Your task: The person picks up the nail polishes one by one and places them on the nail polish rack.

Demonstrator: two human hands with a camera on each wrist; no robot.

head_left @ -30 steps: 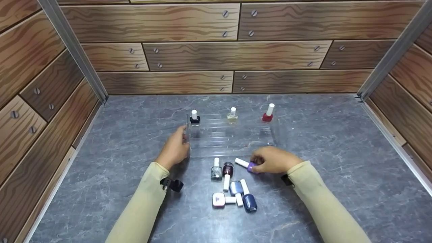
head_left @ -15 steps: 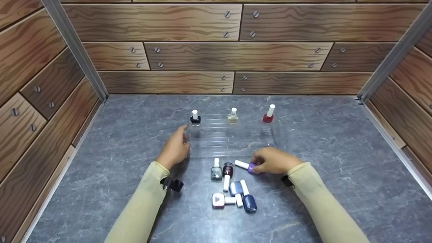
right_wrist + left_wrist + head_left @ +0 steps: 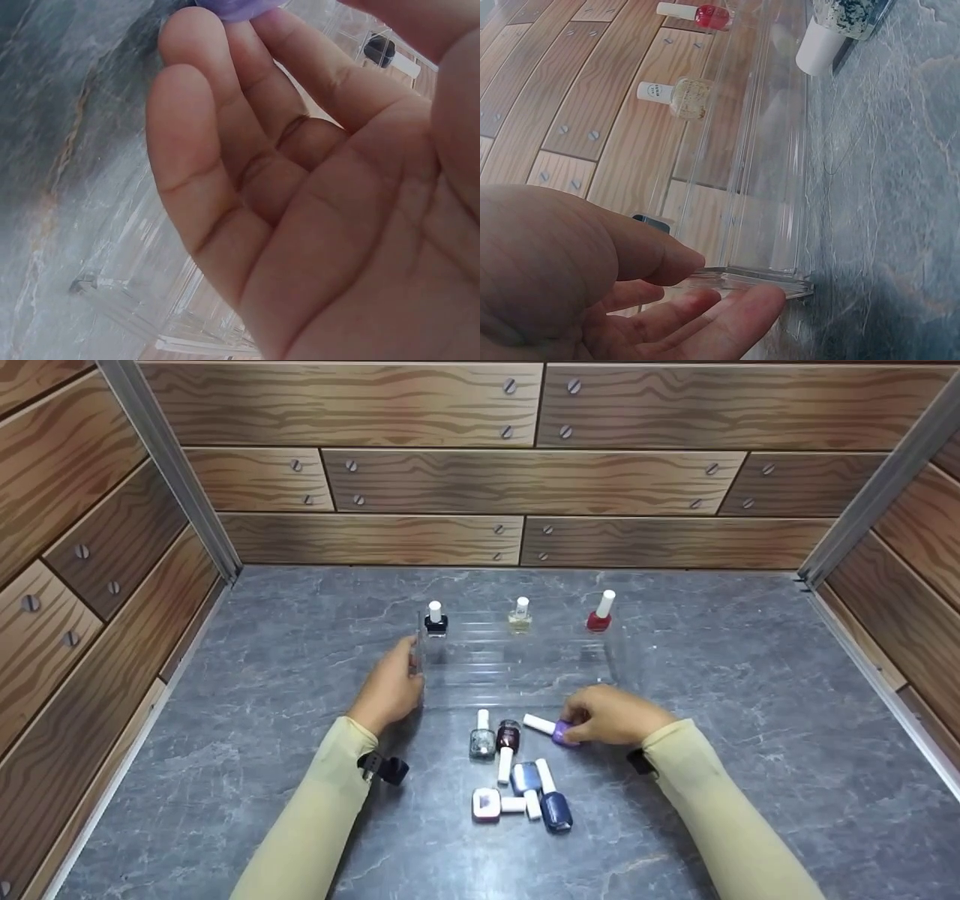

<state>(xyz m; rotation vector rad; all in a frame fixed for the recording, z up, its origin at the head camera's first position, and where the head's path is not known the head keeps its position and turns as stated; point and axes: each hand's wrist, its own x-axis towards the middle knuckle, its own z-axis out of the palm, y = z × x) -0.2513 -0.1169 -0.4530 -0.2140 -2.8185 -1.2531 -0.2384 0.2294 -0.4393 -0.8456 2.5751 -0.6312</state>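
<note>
A clear stepped display rack (image 3: 517, 697) stands mid-table with three nail polish bottles along its back step: black (image 3: 436, 622), pale glittery (image 3: 520, 619) and red (image 3: 598, 620). My left hand (image 3: 388, 682) holds the rack's left end panel; in the left wrist view the thumb and fingers lie on either side of it. Before the rack's front right, my right hand (image 3: 611, 716) pinches a purple nail polish bottle (image 3: 564, 733) by its glass body. That bottle lies on its side, white cap pointing left. The right wrist view shows only a purple edge at the fingertips.
Several more polish bottles lie before the rack: silver glitter (image 3: 482, 742), dark maroon (image 3: 508, 737), light blue (image 3: 526, 778), navy (image 3: 556, 811) and a white-faced one (image 3: 486, 804). Wood-patterned walls (image 3: 420, 484) enclose the grey marbled table (image 3: 300, 615).
The head view has shifted slightly. Both hands, the rack and the bottles keep the same places.
</note>
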